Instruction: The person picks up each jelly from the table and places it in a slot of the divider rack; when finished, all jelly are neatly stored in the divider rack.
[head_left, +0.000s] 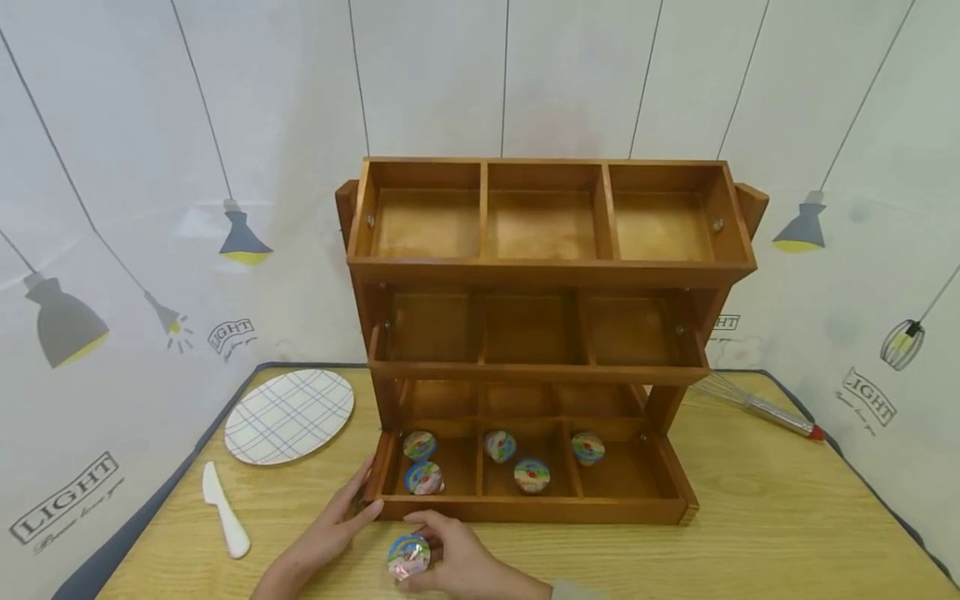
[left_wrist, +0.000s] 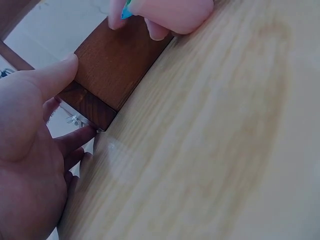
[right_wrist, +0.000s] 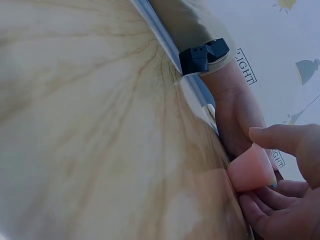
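Observation:
My right hand [head_left: 465,562] holds a small jelly cup [head_left: 408,556] with a shiny printed lid, just in front of the rack. The right wrist view shows its pink cup body [right_wrist: 252,170] between the thumb and the fingers. My left hand [head_left: 324,533] rests at the front left corner of the brown wooden rack [head_left: 525,510]. In the left wrist view its straight thumb touches the front board [left_wrist: 117,60], with the fingers reaching along the side. Several similar jelly cups [head_left: 531,476] stand in the bottom tier: two left, two middle, one right.
The rack's upper tiers have three compartments each. On the left of the wooden table [head_left: 772,533] lie a checked plate [head_left: 290,417] and a white plastic knife [head_left: 223,512]. A whisk [head_left: 765,407] with a red-tipped handle lies behind the rack's right side.

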